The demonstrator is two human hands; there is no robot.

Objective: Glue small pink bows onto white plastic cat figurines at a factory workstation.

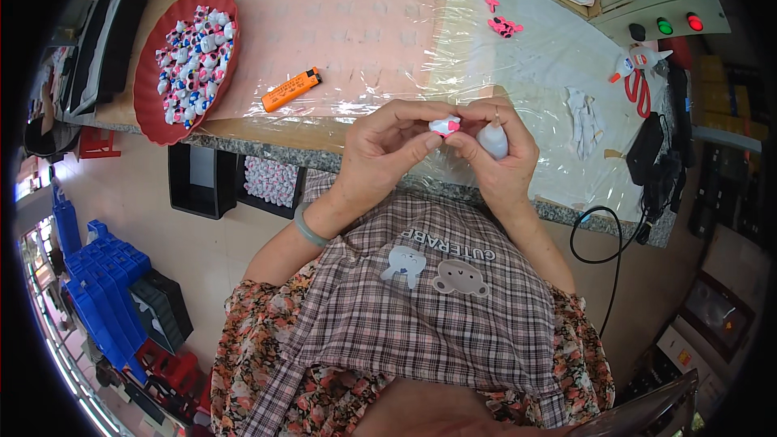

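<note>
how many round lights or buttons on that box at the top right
3, in a row on the control box at the bench's far right corner: a black button, a green light, and a red light. Others may be out of frame.

A small white figurine with a pink bow (444, 125) is pinched between the fingertips of the left hand (382, 150) and the right hand (495, 154). A white object (493, 141) is tucked in the right hand, just behind its fingers. An orange lighter (291, 89) lies on plastic film (518, 73) beyond the left fingers, a red tray (154, 109) of similar figurines farther left, red-handled scissors (639, 85) well right of the right fingers.
</note>
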